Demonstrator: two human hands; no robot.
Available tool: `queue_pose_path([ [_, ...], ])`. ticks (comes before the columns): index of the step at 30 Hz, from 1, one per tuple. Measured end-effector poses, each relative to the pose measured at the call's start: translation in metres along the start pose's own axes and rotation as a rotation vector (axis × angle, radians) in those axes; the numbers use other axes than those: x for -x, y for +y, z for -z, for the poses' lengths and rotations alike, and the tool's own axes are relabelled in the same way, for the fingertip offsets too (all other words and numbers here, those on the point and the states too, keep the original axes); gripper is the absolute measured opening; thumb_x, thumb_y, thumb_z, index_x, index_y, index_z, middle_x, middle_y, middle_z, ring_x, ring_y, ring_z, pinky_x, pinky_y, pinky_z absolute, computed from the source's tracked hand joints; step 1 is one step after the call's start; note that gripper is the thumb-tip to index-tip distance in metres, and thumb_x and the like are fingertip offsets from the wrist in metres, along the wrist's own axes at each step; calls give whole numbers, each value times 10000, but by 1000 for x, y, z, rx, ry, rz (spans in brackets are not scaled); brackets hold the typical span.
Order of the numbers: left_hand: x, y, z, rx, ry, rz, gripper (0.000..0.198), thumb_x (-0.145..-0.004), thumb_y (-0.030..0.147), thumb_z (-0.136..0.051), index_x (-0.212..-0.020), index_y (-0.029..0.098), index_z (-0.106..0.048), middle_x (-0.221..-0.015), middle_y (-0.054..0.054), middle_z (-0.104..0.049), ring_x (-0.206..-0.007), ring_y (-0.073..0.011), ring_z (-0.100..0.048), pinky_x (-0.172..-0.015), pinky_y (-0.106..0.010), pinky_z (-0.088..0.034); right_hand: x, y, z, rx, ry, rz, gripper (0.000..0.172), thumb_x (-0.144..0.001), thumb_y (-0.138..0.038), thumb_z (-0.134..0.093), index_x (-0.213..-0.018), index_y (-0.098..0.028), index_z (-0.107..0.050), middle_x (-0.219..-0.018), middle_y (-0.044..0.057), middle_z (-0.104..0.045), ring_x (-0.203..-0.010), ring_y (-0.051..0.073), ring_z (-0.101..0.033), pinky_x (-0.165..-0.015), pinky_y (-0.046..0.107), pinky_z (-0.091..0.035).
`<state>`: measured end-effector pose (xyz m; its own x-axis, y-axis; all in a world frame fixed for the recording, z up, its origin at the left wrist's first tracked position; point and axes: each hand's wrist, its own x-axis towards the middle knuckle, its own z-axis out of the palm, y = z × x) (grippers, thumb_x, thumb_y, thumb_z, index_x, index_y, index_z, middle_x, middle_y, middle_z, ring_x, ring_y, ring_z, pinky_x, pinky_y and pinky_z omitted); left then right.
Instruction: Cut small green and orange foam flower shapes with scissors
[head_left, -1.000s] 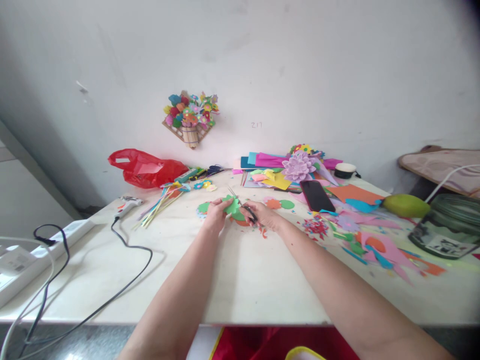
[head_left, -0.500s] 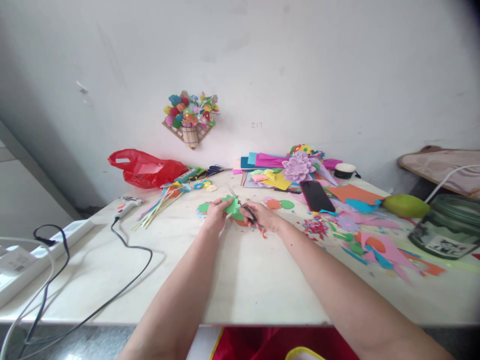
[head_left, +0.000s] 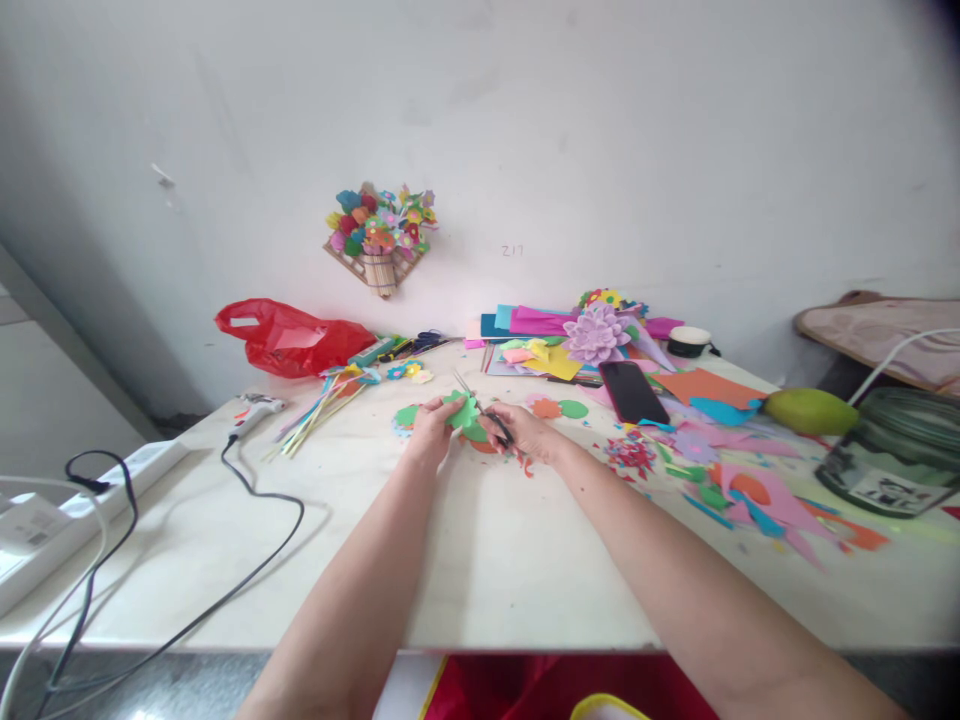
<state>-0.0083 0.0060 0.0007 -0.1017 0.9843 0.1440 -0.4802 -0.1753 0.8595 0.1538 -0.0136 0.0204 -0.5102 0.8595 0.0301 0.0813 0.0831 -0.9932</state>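
Observation:
My left hand (head_left: 429, 428) pinches a green flower-shaped foam piece (head_left: 462, 410) just above the white table (head_left: 480, 560). My right hand (head_left: 526, 430) is closed round the dark handles of small scissors (head_left: 486, 408), whose blades point up and left into the green piece. Under both hands lie more cut-outs: a green round (head_left: 406, 415), an orange flower (head_left: 547, 408) and a green oval (head_left: 574, 408).
A black phone (head_left: 632, 391), stacked coloured sheets (head_left: 536, 322) and a purple paper flower (head_left: 596, 333) lie behind. Foam scraps (head_left: 750, 490), a green fruit (head_left: 810, 410) and a glass jar (head_left: 896, 452) sit right. A glue gun (head_left: 255, 408) with cable, sticks (head_left: 319, 410) and a red bag (head_left: 289, 335) lie left.

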Motion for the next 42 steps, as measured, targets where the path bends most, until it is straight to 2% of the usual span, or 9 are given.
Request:
queue_pose_path([
  [9,1,1,0,8,6,2,260,-485,230,-832,-656,108,-679,-611,-40,-666,-540,-112,-582,-559,-229,-438,-3,7,5,-10,-55,45,85,-718,-239,-539,-726,-176,-483,-497,-61,-491,-391,58,-408,-350,164,-235],
  [15,-1,0,2,9,24,2,272,-482,233,-832,-660,115,-663,-608,-30,-661,-537,-121,-593,-562,-241,-447,-5,10,8,-36,-84,49,252,-761,-413,-566,-749,-178,-477,-532,-51,-523,-380,57,-430,-309,161,-202],
  [20,-2,-1,3,25,19,-4,272,-471,216,-834,-651,123,-653,-604,-24,-654,-552,-128,-607,-570,-241,-457,-4,9,11,-60,-91,35,364,-759,-531,-564,-767,-177,-477,-551,-43,-541,-386,59,-449,-301,156,-227],
  [30,2,3,2,-18,-30,23,268,-470,223,-851,-634,120,-665,-598,-30,-660,-523,-115,-586,-539,-231,-452,-6,11,19,-10,-132,44,364,-759,-532,-562,-779,-176,-487,-563,-35,-558,-391,61,-461,-290,149,-246],
  [42,2,2,3,-33,-46,28,273,-474,236,-851,-617,117,-652,-565,-24,-637,-504,-109,-565,-520,-224,-435,-5,11,16,12,-133,74,372,-776,-542,-552,-759,-179,-473,-556,-42,-542,-387,58,-443,-288,151,-260],
])
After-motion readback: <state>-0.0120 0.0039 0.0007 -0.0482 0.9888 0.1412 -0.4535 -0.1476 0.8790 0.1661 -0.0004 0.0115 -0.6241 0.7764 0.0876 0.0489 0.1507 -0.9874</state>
